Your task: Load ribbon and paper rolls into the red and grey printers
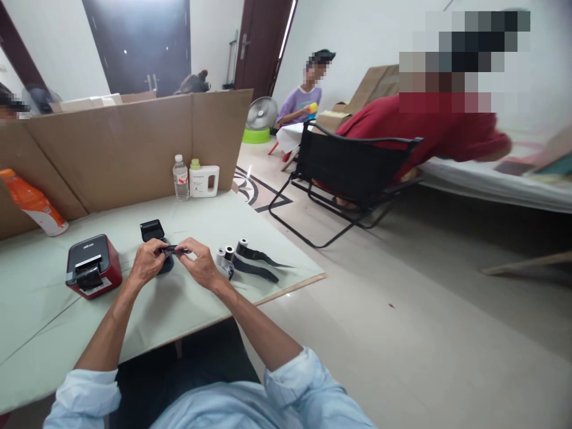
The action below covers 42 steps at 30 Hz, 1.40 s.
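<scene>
My left hand (148, 261) and my right hand (199, 263) meet above the table, fingers pinched on the two ends of a small dark strip (170, 250). What exactly the strip is, I cannot make out. Just behind and beneath the hands stands a small black device with its lid (152, 230) raised; its body is partly hidden. To the left sits a red and black label printer (95, 262) with a dark piece at its front. Several small white-ended rolls (229, 252) stand right of my right hand, black strips (257, 269) trailing from them.
A cardboard partition (134, 152) edges the table's (187, 322) far side. Near it are an orange bottle (33, 202), a clear bottle (180, 179) and a white jug (204, 182). Rightward, a person in red sits in a black folding chair (353, 161); another person sits farther back by a fan (261, 113).
</scene>
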Available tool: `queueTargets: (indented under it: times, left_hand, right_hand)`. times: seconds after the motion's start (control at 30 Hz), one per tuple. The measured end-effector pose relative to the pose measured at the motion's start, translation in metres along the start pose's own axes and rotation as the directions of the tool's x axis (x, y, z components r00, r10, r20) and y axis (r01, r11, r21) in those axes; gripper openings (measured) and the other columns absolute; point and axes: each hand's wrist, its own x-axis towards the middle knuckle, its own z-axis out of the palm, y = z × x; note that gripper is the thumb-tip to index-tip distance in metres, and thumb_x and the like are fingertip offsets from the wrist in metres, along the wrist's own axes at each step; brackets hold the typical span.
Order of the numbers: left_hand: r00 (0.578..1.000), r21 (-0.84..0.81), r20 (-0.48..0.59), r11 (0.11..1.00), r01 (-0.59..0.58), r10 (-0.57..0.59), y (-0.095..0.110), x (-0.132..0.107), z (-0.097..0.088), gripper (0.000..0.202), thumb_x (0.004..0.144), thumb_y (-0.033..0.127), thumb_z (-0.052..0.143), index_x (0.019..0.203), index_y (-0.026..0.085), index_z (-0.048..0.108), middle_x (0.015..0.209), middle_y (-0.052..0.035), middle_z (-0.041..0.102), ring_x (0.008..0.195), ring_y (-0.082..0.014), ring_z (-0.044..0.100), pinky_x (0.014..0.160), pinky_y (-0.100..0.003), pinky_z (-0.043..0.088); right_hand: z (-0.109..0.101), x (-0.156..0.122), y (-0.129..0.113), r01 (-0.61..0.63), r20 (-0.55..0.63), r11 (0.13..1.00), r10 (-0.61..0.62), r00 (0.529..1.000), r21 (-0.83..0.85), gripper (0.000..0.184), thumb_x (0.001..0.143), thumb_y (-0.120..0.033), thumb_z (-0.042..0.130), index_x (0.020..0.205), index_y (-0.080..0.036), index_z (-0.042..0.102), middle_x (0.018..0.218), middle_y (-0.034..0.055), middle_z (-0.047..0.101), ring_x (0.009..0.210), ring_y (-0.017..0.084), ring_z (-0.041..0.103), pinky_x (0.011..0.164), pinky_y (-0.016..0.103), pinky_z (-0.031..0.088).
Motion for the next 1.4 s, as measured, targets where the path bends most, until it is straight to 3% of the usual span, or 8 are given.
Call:
queueTargets:
  times: [0.2,0.37,0.53,0.73,1.0,1.27,1.4]
  left_hand:
    - [0.989,0.165,0.068,0.977,-0.138,0.128,0.004,0.008,0.017,0.031,0.079,0.005,0.056,0.098,0.019,0.076,0.1,-0.0074,0.076,0.096,-0.0232,0.07,0.09,-0.035,0.056]
    - [0.96,0.281,0.226,0.932,-0.229,0.168,0.01,0.011,0.031,0.035,0.077,0.003,0.052,0.099,0.018,0.075,0.102,-0.0099,0.074,0.099,-0.0257,0.069,0.088,-0.037,0.054]
    - [0.93,0.34,0.321,0.896,-0.288,0.177,0.007,0.013,0.038,0.034,0.078,0.003,0.052,0.1,0.019,0.072,0.101,-0.0099,0.075,0.102,-0.0284,0.069,0.097,-0.044,0.049]
    - [0.943,0.35,0.273,0.894,-0.28,0.189,-0.001,0.01,0.041,0.032,0.082,0.006,0.052,0.105,0.02,0.069,0.106,-0.0104,0.075,0.108,-0.0284,0.068,0.104,-0.045,0.045]
    - [0.959,0.258,0.23,0.939,-0.226,0.168,-0.003,0.013,0.041,0.031,0.081,0.008,0.055,0.103,0.021,0.072,0.105,-0.0085,0.077,0.107,-0.0263,0.069,0.102,-0.044,0.047]
    - [0.948,0.107,0.262,0.971,-0.213,0.179,-0.008,0.03,0.034,0.025,0.081,0.014,0.057,0.096,0.02,0.076,0.097,-0.0083,0.079,0.094,-0.0241,0.072,0.094,-0.04,0.055]
    - [0.942,0.088,0.288,0.974,-0.207,0.174,0.005,0.042,0.036,0.025,0.08,0.016,0.058,0.096,0.02,0.077,0.097,-0.0079,0.078,0.092,-0.0234,0.072,0.091,-0.038,0.056]
  right_hand:
    - [-0.008,-0.046,0.015,0.099,-0.042,0.969,-0.111,0.993,-0.227,0.019,0.094,-0.013,0.058,0.098,-0.023,0.074,0.1,0.0074,0.072,0.099,0.021,0.067,0.091,0.036,0.055]
    - [-0.006,-0.068,0.029,0.054,-0.026,0.953,-0.065,0.998,-0.297,0.024,0.091,-0.008,0.057,0.099,-0.023,0.074,0.101,0.0081,0.072,0.099,0.022,0.067,0.091,0.036,0.056]
    - [-0.004,-0.07,0.036,-0.001,-0.013,0.944,-0.004,1.0,-0.33,0.022,0.09,-0.008,0.057,0.097,-0.023,0.072,0.099,0.0073,0.071,0.098,0.022,0.068,0.09,0.033,0.055]
    - [-0.004,-0.068,0.038,-0.073,-0.009,0.939,0.075,0.997,-0.336,0.021,0.09,-0.009,0.057,0.097,-0.023,0.07,0.097,0.0052,0.07,0.093,0.02,0.068,0.085,0.03,0.053]
    - [-0.005,-0.067,0.035,-0.11,-0.085,0.937,0.086,0.993,-0.331,0.019,0.09,-0.01,0.056,0.094,-0.022,0.07,0.093,0.0043,0.071,0.088,0.019,0.067,0.081,0.028,0.051]
    - [-0.005,-0.063,0.03,-0.079,-0.146,0.933,0.029,0.989,-0.35,0.017,0.089,-0.009,0.058,0.088,-0.021,0.07,0.086,0.0036,0.071,0.08,0.017,0.067,0.075,0.026,0.05]
    - [-0.01,-0.066,0.019,-0.102,-0.165,0.92,0.042,0.985,-0.379,0.016,0.091,-0.011,0.058,0.09,-0.021,0.07,0.085,0.0024,0.07,0.07,0.015,0.063,0.069,0.025,0.048]
